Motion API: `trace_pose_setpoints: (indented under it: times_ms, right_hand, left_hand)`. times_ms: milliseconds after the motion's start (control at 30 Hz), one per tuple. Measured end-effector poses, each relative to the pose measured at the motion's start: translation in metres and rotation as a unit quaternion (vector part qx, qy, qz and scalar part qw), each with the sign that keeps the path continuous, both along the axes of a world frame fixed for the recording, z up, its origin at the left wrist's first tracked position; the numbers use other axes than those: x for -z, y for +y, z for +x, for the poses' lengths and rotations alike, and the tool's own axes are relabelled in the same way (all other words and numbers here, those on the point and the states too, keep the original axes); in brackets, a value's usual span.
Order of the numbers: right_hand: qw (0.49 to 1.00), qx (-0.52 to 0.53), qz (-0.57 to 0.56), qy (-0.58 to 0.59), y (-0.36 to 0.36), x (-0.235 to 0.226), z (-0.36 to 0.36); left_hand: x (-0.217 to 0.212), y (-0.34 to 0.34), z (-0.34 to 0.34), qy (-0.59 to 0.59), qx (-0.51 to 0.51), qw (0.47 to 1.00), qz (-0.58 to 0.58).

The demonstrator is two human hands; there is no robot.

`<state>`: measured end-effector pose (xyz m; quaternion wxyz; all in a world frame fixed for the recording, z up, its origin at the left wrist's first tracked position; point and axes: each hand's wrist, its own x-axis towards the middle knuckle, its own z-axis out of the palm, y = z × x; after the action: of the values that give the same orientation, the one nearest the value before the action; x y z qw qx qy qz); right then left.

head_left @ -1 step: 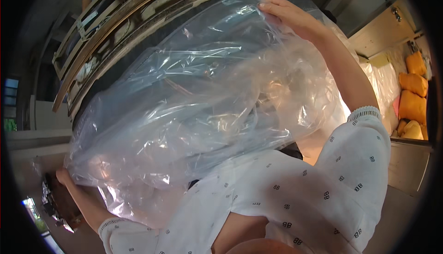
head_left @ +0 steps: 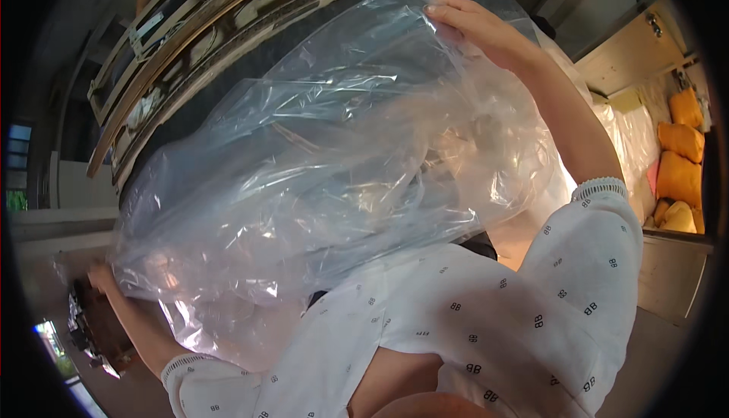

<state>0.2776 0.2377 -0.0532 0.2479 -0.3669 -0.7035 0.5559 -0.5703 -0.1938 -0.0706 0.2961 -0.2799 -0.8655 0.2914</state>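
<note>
- Across the middle of the view, a large clear plastic bag is spread wide, crumpled and glossy; it serves as the landmark for all positions below.
- Right hand: at the bag's upper right corner, fingers closed in a pinch on the film edge, arm raised and extended.
- Left hand: at the bag's lower left corner, mostly hidden behind the film; it appears to grip that corner, but the finger position cannot be told.
- Bag status: stretched between the two hands and held off any surface. Dark, tangled contents show faintly through the film; their kind cannot be told.
- Judged progress: the bag is lifted and opened out. No sealing, tying or setting down is visible, so those steps appear not yet done.
- Below the bag's lower left corner: a dark object with crinkled foil, just beside the left hand.
- Above the bag: wooden shelving running diagonally.
- Right of the bag: orange sacks, stacked, well apart from it.
- Beneath the bag: the person's white patterned sleeves.
</note>
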Motion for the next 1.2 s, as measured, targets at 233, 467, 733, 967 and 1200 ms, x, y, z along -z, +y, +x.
trace_pose_setpoints:
  times_ms: [233, 467, 733, 967, 1200]
  right_hand:
    - [0.999, 0.026, 0.006, 0.025, -0.042, -0.007, 0.002]
    - [0.971, -0.029, 0.236, 0.003, -0.04, -0.032, 0.03]
    - [0.899, -0.178, 0.134, -0.376, -0.067, 0.06, 0.089]
    - [0.892, -0.31, -0.033, -0.328, -0.108, 0.096, 0.078]
    - [0.742, 0.043, 0.292, -0.602, -0.088, 0.178, 0.235]
  left_hand:
    - [-0.052, 0.277, 0.47, -0.597, 0.409, 0.627, 0.289]
    - [0.005, 0.347, 0.599, -0.821, 0.421, 0.265, 0.281]
    - [0.051, 0.227, 0.456, -0.633, 0.242, 0.577, 0.456]
    - [0.04, -0.06, 0.187, -0.471, 0.076, 0.63, 0.612]
    - [-0.008, -0.028, 0.17, -0.208, 0.108, 0.891, 0.388]
